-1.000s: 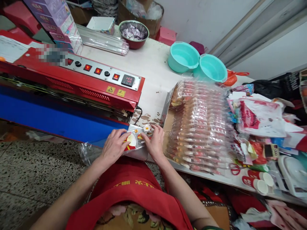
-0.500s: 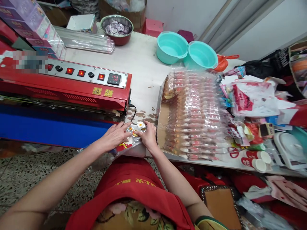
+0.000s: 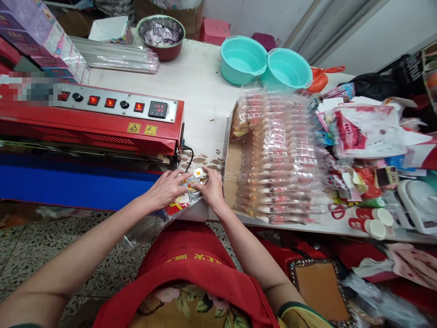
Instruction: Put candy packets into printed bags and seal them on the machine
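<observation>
Between my two hands, at the table's front edge, lies a clear plastic packet (image 3: 181,200) with a red and yellow printed part and small food-like pieces, one like a fried egg (image 3: 198,173). My left hand (image 3: 168,187) is on the packet's left side, its fingers closed on the film. From the right, my right hand (image 3: 212,187) pinches the packet's upper right part with thumb and fingers. Loose clear film hangs down at the lower left of the packet. Just right of my right hand stands a cardboard box (image 3: 232,176) of upright filled packets (image 3: 280,155).
A red sealing machine (image 3: 136,132) with a blue belt (image 3: 75,182) stands at the left. Two turquoise basins (image 3: 243,61) and a metal bowl (image 3: 162,38) are at the back. Paper cups (image 3: 367,225), scissors (image 3: 337,211) and wrappers lie at the right.
The view has shifted slightly. My right hand's fingers have moved a little over the packet's upper part, and the egg-like piece shows more fully. Both hands stay on the packet.
</observation>
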### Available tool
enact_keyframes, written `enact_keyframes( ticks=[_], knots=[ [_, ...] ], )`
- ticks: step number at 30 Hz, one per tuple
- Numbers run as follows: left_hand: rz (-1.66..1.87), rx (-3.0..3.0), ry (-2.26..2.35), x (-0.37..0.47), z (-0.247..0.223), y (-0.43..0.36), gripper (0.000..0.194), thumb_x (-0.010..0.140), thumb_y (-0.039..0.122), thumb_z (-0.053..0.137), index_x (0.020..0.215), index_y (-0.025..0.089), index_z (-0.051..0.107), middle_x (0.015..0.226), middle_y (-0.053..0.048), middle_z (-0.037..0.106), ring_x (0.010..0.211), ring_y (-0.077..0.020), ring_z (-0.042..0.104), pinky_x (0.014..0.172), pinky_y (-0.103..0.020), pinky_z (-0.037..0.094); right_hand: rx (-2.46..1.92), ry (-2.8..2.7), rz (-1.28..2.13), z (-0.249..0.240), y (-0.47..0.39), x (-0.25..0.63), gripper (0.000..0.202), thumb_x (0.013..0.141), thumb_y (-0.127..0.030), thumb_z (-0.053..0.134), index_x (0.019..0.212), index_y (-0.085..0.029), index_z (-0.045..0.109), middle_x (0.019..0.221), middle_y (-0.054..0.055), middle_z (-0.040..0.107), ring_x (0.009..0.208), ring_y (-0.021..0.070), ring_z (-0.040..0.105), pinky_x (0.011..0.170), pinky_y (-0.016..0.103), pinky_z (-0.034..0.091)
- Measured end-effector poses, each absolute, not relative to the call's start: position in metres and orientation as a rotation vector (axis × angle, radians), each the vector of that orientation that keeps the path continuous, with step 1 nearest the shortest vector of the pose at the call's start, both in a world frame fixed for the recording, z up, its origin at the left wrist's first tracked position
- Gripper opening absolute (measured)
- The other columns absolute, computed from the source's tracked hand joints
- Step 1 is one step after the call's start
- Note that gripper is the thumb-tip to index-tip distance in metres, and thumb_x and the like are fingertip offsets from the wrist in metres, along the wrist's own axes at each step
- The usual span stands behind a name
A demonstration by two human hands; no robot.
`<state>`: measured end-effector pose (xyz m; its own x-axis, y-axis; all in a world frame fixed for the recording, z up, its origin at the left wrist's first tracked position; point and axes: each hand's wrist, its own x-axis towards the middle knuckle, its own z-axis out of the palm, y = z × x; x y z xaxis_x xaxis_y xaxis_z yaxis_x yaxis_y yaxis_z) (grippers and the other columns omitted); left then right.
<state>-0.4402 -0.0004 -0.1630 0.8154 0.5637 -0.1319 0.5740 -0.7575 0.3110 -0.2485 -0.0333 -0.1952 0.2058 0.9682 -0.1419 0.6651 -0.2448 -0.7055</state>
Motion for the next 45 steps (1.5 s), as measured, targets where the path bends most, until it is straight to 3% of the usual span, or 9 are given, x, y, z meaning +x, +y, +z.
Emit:
enact_keyframes(
  ticks=[7,15,21,24,29,33,36,40,45],
  knots=[
    [0.214,2.665,0.865,-0.427,-0.164,0.002,0.019,0.093,0.026,0.047,0.098,0.019,0.064,0.133,-0.012,0.052,0.125,-0.0275,0.04,0.094,-0.043,0.039,-1.932,-1.593,0.821,-0.197,-0.031,-0.25,0.055,0.072,-0.037,0.075,0.122,-0.022,0.058,0.118,0.01,0.061,0.108,0.0299,0.051,0.092,0.043,0.042],
    [0.392,2.644,0.974,-0.413,-0.161,0.013,0.012,0.09,0.021,0.051,0.092,0.017,0.061,0.123,-0.013,0.055,0.114,-0.0273,0.045,0.088,-0.041,0.043,-1.563,-1.658,1.025,-0.2,-0.021,-0.237,0.034,0.09,-0.035,0.055,0.12,-0.021,0.06,0.117,0.009,0.061,0.109,0.0227,0.052,0.099,0.039,0.038],
    [0.441,2.587,1.068,-0.405,-0.165,0.017,0.014,0.09,0.019,0.048,0.094,0.017,0.061,0.117,-0.012,0.056,0.109,-0.0261,0.047,0.09,-0.041,0.043,-1.408,-1.569,1.253,-0.196,-0.017,-0.236,0.047,0.094,-0.055,0.038,0.091,-0.019,0.069,0.092,0.005,0.065,0.093,0.0206,0.057,0.088,0.034,0.042],
    [0.516,2.533,1.138,-0.402,-0.164,0.02,0.014,0.091,0.019,0.046,0.09,0.017,0.06,0.108,-0.011,0.058,0.102,-0.0245,0.05,0.085,-0.038,0.045,-1.332,-1.63,1.373,-0.19,-0.016,-0.236,0.049,0.09,-0.059,0.045,0.076,-0.019,0.068,0.085,0.004,0.062,0.088,0.0206,0.057,0.082,0.033,0.044],
    [0.764,2.266,1.17,-0.404,-0.161,0.014,0.012,0.09,0.019,0.049,0.084,0.018,0.06,0.106,-0.009,0.059,0.1,-0.0196,0.056,0.088,-0.034,0.046,-1.464,-1.35,1.409,-0.18,-0.016,-0.23,0.035,0.065,-0.052,0.077,0.073,-0.019,0.069,0.118,0.01,0.058,0.117,0.0264,0.051,0.09,0.037,0.043],
    [0.964,1.757,1.467,-0.408,-0.162,-0.003,0.021,0.083,0.028,0.062,0.101,0.019,0.062,0.118,-0.01,0.06,0.106,-0.022,0.058,0.089,-0.037,0.048,-1.402,-1.124,1.595,-0.167,-0.022,-0.228,0.03,0.062,-0.045,0.081,0.063,-0.019,0.065,0.104,0.008,0.07,0.119,0.0266,0.055,0.099,0.04,0.039],
    [0.93,1.081,1.534,-0.411,-0.162,-0.01,0.045,0.068,0.042,0.075,0.101,0.014,0.065,0.095,-0.009,0.068,0.079,-0.0201,0.064,0.066,-0.031,0.051,-1.352,-1.024,1.682,-0.16,-0.026,-0.229,0.027,0.062,-0.042,0.081,0.061,-0.019,0.067,0.098,0.007,0.073,0.101,0.0237,0.064,0.091,0.037,0.045],
    [0.904,0.571,1.356,-0.413,-0.162,-0.008,0.045,0.046,0.04,0.086,0.074,0.01,0.067,0.065,-0.006,0.068,0.056,-0.0155,0.06,0.054,-0.026,0.047,-1.474,-0.957,1.618,-0.161,-0.025,-0.231,0.025,0.057,-0.039,0.083,0.067,-0.019,0.072,0.073,0.003,0.073,0.068,0.0179,0.065,0.07,0.032,0.049],
    [1.092,0.479,1.421,-0.409,-0.173,0.0,0.044,0.046,0.045,0.085,0.065,0.011,0.065,0.054,-0.003,0.065,0.045,-0.0122,0.055,0.046,-0.023,0.044,-1.521,-0.96,1.479,-0.168,-0.016,-0.242,0.025,0.053,-0.036,0.084,0.067,-0.019,0.074,0.069,0.004,0.073,0.062,0.0177,0.063,0.063,0.031,0.05]
  ],
)
